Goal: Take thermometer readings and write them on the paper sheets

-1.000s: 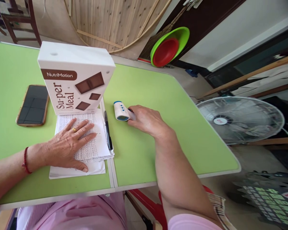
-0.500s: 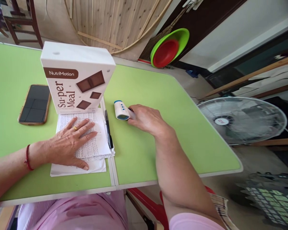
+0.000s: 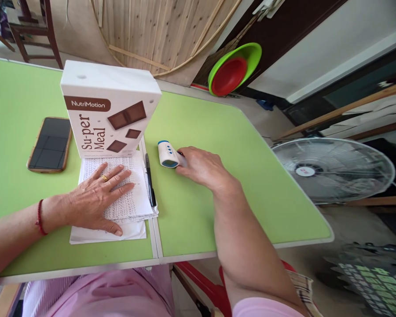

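My left hand lies flat with fingers spread on a stack of handwritten papers. My right hand is wrapped round the handle of a white and blue infrared thermometer, whose head points left over the green table. A black pen lies along the right edge of the papers. Just behind the papers stands a white NutriMotion box with brown chocolate pieces printed on it. To the left of the box rests a smartphone in a brown-edged case, its screen dark.
The green table has a pale metal rim and a seam beside the papers. Past its right edge is a fan. Green and red basins lean at the back near a large round wooden board. A wooden chair stands back left.
The view has shifted very slightly. Both hands, the thermometer, the papers and the box keep their places on the table.
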Tool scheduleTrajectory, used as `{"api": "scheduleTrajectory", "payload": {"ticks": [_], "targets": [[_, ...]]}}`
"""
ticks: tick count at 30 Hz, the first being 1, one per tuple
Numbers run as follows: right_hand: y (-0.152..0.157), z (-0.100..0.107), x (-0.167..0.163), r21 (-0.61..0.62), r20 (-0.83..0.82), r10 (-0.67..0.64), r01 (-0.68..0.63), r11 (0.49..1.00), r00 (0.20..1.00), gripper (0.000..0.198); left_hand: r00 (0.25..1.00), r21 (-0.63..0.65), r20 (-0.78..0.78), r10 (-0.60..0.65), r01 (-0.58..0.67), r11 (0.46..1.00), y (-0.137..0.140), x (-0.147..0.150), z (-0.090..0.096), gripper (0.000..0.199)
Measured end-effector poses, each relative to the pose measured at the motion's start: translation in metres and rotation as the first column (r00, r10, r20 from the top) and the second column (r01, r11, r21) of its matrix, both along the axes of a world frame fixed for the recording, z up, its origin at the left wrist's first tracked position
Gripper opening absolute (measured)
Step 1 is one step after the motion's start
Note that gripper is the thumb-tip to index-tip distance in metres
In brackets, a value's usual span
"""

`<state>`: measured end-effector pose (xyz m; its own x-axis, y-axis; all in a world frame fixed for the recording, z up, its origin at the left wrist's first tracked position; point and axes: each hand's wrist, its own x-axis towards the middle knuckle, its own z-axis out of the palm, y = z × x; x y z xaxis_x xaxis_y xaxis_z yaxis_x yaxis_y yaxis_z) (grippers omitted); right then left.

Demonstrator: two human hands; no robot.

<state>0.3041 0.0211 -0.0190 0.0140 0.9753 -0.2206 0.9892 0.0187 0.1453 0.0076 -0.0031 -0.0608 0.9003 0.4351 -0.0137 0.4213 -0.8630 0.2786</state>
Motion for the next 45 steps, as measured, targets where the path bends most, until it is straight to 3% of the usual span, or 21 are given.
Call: {"api": "scheduleTrajectory", "payload": {"ticks": [27,40,45], "targets": [[-0.0004,-0.0016,0.0000,0.000,0.017,-0.003,0.003,1.000,1.000,0.022,1.000,-0.007,-0.004,0.000,0.000,1.000,-0.0006,0.0015,0.0010,0.101],[-0.0020,-0.0021,0.0028,0.006,0.010,0.009,-0.009,1.000,1.000,0.019,0.997,-0.032,0.083,0.008,-0.005,0.999,-0.0032,-0.0001,-0.0016,0.096],[-0.0040,-0.0032,0.0044,-0.003,0.013,0.015,-0.015,1.000,1.000,0.020,0.999,-0.037,0.036,0.007,-0.006,0.999,-0.0038,0.0013,0.0017,0.097]]}}
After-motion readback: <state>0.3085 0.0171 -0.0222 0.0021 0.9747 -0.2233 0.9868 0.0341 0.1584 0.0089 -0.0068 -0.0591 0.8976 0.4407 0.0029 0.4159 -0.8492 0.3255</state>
